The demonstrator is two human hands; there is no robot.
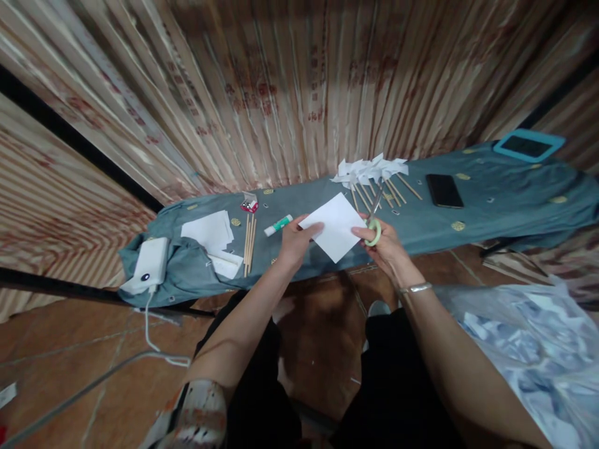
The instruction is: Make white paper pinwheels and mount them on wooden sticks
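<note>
A square white sheet of paper (335, 228) is held turned cornerwise over the front of the narrow cloth-covered bench. My left hand (298, 240) pinches its left corner, thumb on top. At the opposite corner, my right hand (384, 242) has its thumb by the paper and its fingers around the pale green handles of scissors (374, 232), whose blades point away from me. Just left of the paper lies a glue stick (277, 225) with a green and white label. Behind it, several white paper pinwheels (369, 171) on wooden sticks lie in an overlapping row.
On the left are loose wooden sticks (249, 244), a small red box (249, 202), white paper sheets (208, 231) and a white power bank (152, 262) with a cable. A black phone (444, 190) and a blue-framed tablet (529, 144) lie right. A plastic bag (528, 337) stands low right.
</note>
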